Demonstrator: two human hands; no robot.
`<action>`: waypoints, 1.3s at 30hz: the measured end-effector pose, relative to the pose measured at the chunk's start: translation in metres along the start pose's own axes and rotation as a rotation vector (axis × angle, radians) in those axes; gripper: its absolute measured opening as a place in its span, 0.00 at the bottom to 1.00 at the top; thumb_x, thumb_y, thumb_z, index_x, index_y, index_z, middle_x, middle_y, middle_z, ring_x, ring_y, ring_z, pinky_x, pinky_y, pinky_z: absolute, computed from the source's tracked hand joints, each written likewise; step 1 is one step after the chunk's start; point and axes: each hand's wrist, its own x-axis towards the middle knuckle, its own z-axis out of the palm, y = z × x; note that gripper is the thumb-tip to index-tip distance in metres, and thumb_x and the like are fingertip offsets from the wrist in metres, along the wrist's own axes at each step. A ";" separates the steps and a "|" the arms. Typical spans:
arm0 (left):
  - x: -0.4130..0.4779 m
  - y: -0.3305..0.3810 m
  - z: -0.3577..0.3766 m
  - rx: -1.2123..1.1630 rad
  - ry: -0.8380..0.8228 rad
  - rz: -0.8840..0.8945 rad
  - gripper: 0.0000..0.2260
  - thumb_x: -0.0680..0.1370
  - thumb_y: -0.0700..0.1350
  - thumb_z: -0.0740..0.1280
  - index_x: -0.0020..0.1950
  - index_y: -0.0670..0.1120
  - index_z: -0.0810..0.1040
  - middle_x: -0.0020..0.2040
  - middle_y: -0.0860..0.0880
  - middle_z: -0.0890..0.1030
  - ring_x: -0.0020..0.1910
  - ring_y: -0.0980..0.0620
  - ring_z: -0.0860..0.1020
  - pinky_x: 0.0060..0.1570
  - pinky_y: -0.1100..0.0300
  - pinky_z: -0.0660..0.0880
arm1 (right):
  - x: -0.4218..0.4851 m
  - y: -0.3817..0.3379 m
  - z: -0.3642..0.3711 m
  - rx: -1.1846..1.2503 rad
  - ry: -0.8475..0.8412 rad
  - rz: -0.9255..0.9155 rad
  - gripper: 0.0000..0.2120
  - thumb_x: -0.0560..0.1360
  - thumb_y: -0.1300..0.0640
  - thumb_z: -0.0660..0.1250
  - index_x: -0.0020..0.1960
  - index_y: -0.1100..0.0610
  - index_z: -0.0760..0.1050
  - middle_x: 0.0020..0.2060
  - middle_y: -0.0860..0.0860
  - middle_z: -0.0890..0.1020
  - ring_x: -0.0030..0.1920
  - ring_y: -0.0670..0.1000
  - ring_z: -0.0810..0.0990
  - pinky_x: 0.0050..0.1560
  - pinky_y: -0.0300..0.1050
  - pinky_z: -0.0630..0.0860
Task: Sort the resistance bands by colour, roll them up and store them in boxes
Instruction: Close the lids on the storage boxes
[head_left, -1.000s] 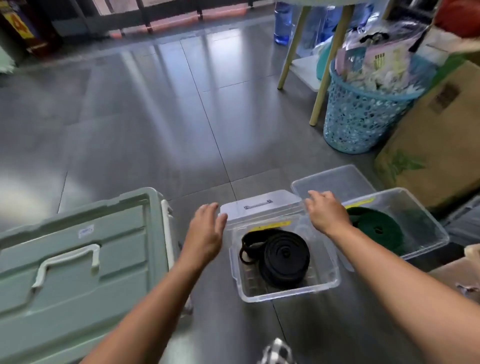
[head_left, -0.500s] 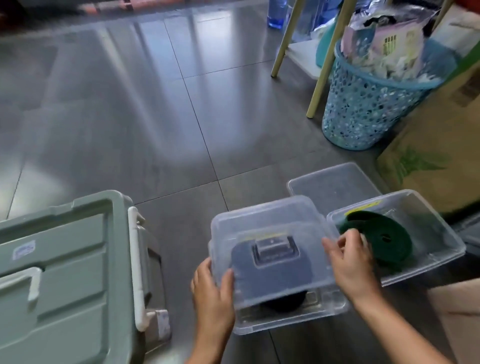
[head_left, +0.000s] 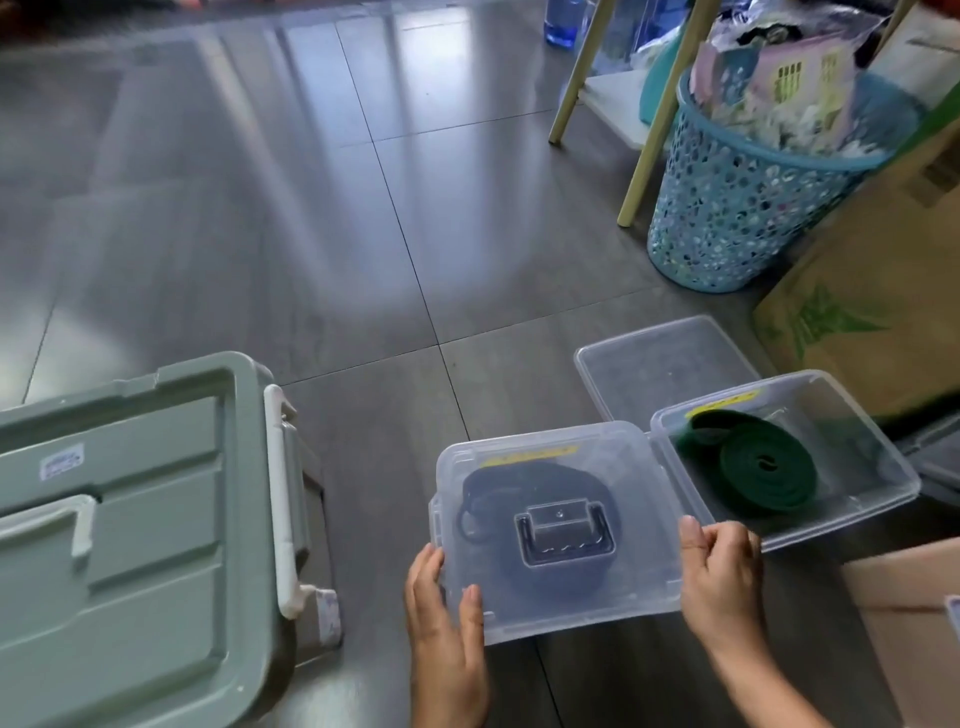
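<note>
Near left: grey-green storage bin (head_left: 130, 519), lid on, white latch (head_left: 280, 499) on its right side.

Left hand (head_left: 447, 639) grips the near-left corner of the clear lid (head_left: 561, 525). The thumb (head_left: 470, 605) lies flat on top and the fingers run along the left edge. Can't tell how far they wrap under.

The lid sits over the centre box (head_left: 435, 514), roughly level, moulded handle in its middle. The near edge looks slightly proud of the box; can't tell if it's seated. The black band (head_left: 498, 483) is rolled inside that box and shows through the lid as a dark coil.

Right hand (head_left: 722, 577) holds the lid's near-right corner, thumb on the top edge, fingers curled down the side.

Just right of it, touching or nearly so: second clear box (head_left: 883, 467), uncovered, with the green band (head_left: 763, 467) rolled up inside. A spare clear lid (head_left: 665, 364) lies flat on the floor on the far side of both boxes.

Far right: blue perforated basket (head_left: 737, 208), full, beside pale table legs (head_left: 654, 119). A cardboard carton (head_left: 857, 332) stands to the right of the basket.
</note>
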 end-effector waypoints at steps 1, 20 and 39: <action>0.001 0.001 0.000 -0.062 -0.010 -0.019 0.19 0.70 0.50 0.60 0.61 0.53 0.63 0.64 0.51 0.67 0.61 0.56 0.68 0.65 0.61 0.62 | -0.001 -0.001 0.001 0.050 -0.012 0.053 0.24 0.74 0.38 0.56 0.43 0.62 0.65 0.40 0.58 0.70 0.46 0.60 0.72 0.45 0.47 0.64; 0.005 -0.006 -0.016 -0.029 -0.215 -0.297 0.22 0.78 0.45 0.63 0.70 0.52 0.63 0.65 0.50 0.67 0.66 0.55 0.67 0.68 0.57 0.61 | 0.006 0.007 -0.002 0.085 -0.369 0.192 0.49 0.61 0.21 0.54 0.50 0.68 0.74 0.47 0.60 0.73 0.54 0.60 0.73 0.54 0.47 0.66; 0.058 -0.002 -0.019 -0.049 0.053 -0.183 0.23 0.79 0.40 0.61 0.74 0.46 0.62 0.69 0.47 0.70 0.66 0.45 0.71 0.66 0.50 0.66 | 0.001 -0.052 0.045 -0.218 -0.269 0.019 0.24 0.80 0.52 0.54 0.74 0.59 0.56 0.72 0.55 0.64 0.70 0.55 0.64 0.66 0.44 0.62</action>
